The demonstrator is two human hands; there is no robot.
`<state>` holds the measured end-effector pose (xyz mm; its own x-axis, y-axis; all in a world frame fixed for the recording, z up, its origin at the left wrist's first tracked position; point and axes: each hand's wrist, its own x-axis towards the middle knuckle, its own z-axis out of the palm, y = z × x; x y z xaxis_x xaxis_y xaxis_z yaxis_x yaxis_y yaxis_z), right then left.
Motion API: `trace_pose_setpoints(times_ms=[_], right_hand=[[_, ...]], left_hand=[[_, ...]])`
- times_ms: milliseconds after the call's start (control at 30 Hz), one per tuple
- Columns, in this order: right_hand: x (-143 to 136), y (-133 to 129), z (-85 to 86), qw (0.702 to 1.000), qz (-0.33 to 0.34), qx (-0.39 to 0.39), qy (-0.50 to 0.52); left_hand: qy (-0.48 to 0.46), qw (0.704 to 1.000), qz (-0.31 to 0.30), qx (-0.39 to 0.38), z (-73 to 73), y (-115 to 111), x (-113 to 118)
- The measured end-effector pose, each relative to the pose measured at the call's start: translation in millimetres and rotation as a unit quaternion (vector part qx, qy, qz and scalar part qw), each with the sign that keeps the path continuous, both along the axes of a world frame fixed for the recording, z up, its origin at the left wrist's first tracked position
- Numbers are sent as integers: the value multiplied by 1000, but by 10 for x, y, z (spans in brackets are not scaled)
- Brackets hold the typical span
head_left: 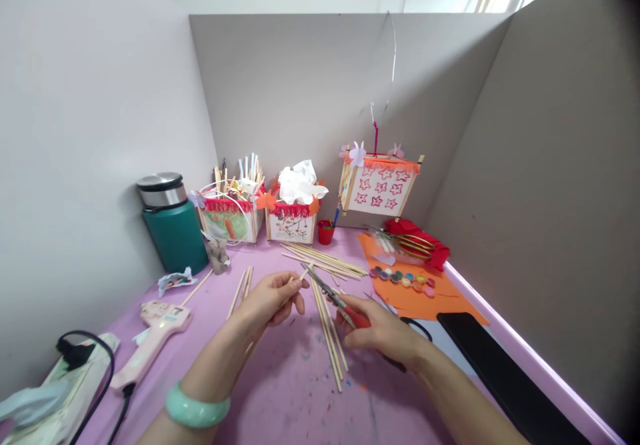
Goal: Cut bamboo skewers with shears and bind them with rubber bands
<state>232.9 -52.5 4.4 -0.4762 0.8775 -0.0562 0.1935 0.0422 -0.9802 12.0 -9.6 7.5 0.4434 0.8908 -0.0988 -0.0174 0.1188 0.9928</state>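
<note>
My left hand (280,298), with a pale green bangle on its wrist, pinches a thin wooden stick (306,271) near the stick's upper end. My right hand (373,328) is closed round the red handles of a pair of scissors (334,296). The scissors' blades point up and left, and their tips are at the end of the stick. Below and between the hands, several wooden sticks (330,338) lie on the purple table (300,405). A further bundle of sticks (325,258) is spread behind the hands.
A glue gun (157,338), green flask (175,232) and power strip (75,392) stand or lie left. Decorated boxes (291,226) and a small red pot (325,233) are behind. A paper lantern (383,188) hangs back right, above orange paper (425,305) with paints; a black phone-like slab (500,372) lies right.
</note>
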Motion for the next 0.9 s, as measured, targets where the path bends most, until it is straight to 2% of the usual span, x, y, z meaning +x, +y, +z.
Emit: trace_pose_setpoints(times_ms=[133, 267, 367, 433, 600, 700, 767, 900], right_hand=[[-29, -13, -26, 996, 8, -77, 51], [-33, -38, -41, 974, 41, -157, 156], [2, -33, -55, 926, 103, -254, 259], [43, -2, -73, 889, 113, -300, 327], [114, 136, -204, 824, 8, -355, 441], [68, 162, -293, 791, -2, -380, 479], [8, 141, -308, 789, 5, -379, 484], [-103, 67, -246, 810, 29, -365, 458]], left_hand=[[-8, 1000, 3, -1, 4, 8, -16], [-29, 999, -20, -13, 87, -45, -43], [-22, 999, -41, 3, 153, -81, -58], [-21, 999, -40, 11, 178, -90, -62], [-27, 999, 15, 8, 157, -76, -40], [-35, 999, 40, 14, 137, -67, -30], [-34, 998, 46, 19, 132, -65, -31], [-37, 998, 43, 17, 120, -61, -34]])
